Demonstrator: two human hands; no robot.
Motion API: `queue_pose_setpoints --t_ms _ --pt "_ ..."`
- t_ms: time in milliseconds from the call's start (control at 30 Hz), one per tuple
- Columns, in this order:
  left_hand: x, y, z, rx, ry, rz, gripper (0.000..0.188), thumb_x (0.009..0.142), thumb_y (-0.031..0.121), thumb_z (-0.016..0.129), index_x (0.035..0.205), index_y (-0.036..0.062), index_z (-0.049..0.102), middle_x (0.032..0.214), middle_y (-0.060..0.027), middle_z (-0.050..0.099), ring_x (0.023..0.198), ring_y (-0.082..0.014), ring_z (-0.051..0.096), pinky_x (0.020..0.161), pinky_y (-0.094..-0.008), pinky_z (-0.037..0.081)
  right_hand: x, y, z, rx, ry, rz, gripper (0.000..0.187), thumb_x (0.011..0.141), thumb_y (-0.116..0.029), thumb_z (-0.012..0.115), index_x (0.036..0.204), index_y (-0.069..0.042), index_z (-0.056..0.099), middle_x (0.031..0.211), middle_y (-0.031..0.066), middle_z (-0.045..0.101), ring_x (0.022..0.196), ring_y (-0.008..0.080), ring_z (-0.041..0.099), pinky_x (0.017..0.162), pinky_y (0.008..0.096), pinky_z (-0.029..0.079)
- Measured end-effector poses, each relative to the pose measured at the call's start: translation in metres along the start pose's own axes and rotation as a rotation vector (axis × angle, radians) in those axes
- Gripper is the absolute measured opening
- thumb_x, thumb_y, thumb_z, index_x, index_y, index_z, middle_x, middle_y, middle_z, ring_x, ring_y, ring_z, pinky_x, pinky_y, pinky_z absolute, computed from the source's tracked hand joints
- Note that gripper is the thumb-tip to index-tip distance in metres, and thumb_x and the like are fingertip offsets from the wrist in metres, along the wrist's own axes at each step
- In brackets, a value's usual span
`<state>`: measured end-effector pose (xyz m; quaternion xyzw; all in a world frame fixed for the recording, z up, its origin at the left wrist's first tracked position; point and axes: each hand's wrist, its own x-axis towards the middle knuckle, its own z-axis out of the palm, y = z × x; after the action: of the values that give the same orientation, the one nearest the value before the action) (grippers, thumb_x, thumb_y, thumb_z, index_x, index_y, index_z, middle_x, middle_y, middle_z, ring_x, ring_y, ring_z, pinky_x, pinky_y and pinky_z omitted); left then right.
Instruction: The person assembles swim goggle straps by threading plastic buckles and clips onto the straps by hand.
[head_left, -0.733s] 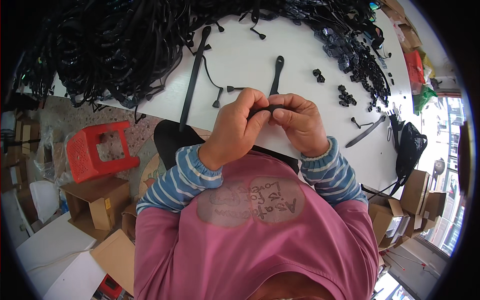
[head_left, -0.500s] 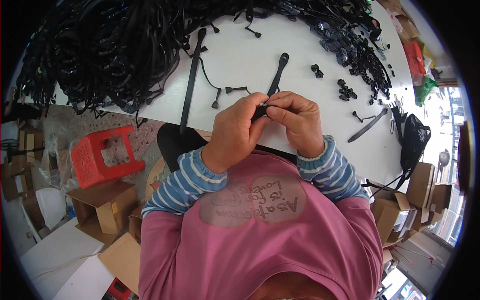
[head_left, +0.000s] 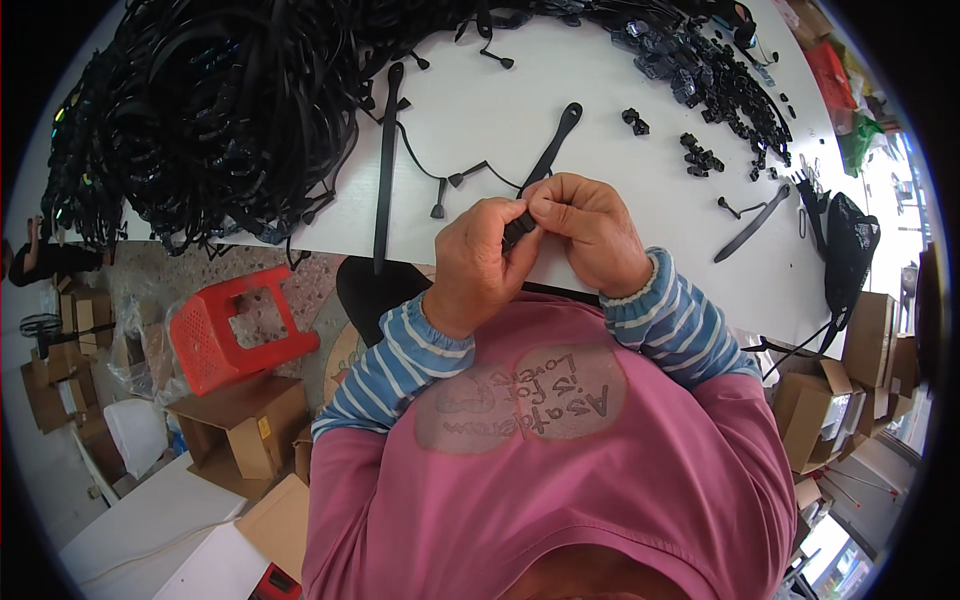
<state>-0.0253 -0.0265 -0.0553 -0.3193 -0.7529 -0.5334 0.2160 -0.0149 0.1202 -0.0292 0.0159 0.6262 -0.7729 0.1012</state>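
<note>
Both my hands meet at the near edge of the white table (head_left: 640, 235). My left hand (head_left: 478, 262) is closed around a small black ribbed piece (head_left: 518, 231), apparently the near end of a black strap. From between my fingers that strap (head_left: 552, 150) runs away over the table to a rounded end with a hole. My right hand (head_left: 600, 232) pinches it with thumb and forefinger, touching the left fingertips. Exactly what lies under the fingers is hidden. A thin cord with small black caps (head_left: 456, 180) leads toward the strap.
A long black strap (head_left: 386, 180) lies left of my hands. Behind it rises a big heap of black straps (head_left: 215, 110). Small black parts (head_left: 700, 155) and clear-dark buckles (head_left: 660, 60) are scattered at the right, near another short strap (head_left: 752, 225). A red stool (head_left: 215, 340) stands at left.
The view has shifted slightly, so the surroundings sit a little differently. My right fingers have moved up over the strap and closer against my left fingertips; both hands keep hold.
</note>
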Motion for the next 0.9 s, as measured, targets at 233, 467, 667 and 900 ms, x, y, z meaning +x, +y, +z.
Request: queue_pose_setpoints --t_ms 233,467,667,900 --pt "0.001 -0.001 0.003 -0.043 0.005 -0.012 0.027 0.069 0.002 0.065 0.09 -0.0008 0.049 0.075 -0.0151 0.057 0.062 -0.0269 0.058 0.054 -0.0302 0.048 0.0 0.002 -0.004 -0.008 0.002 0.005 0.015 0.081 -0.012 0.055 0.084 0.003 0.058 0.076 0.0033 0.057 0.072 0.0088 0.051 0.067 0.0209 0.042" --pt "0.0 0.004 0.007 -0.018 0.016 -0.028 0.027 0.068 0.005 0.067 0.088 -0.0001 0.05 0.075 -0.0149 0.058 0.062 -0.0265 0.059 0.054 -0.0299 0.048 -0.005 0.0 -0.005 0.004 0.023 0.009 0.015 0.081 -0.012 0.055 0.083 0.003 0.058 0.075 0.0034 0.057 0.071 0.0086 0.051 0.066 0.021 0.042" --pt "0.0 0.01 0.009 0.008 0.035 -0.045 0.026 0.068 0.005 0.067 0.087 0.0 0.051 0.076 -0.0149 0.058 0.063 -0.0268 0.059 0.054 -0.0299 0.049 -0.01 0.0 -0.007 0.077 0.031 -0.017 0.014 0.08 -0.011 0.056 0.084 0.003 0.057 0.075 0.0028 0.056 0.071 0.0085 0.05 0.066 0.0211 0.042" --pt "0.0 0.017 0.003 0.04 -0.015 -0.123 0.028 0.069 0.004 0.066 0.091 0.0003 0.051 0.077 -0.0153 0.058 0.065 -0.0264 0.06 0.055 -0.0304 0.049 -0.013 -0.002 -0.006 -0.032 -0.048 -0.119 0.009 0.076 -0.004 0.059 0.083 0.001 0.057 0.081 0.0038 0.055 0.074 0.0097 0.051 0.067 0.0219 0.043"
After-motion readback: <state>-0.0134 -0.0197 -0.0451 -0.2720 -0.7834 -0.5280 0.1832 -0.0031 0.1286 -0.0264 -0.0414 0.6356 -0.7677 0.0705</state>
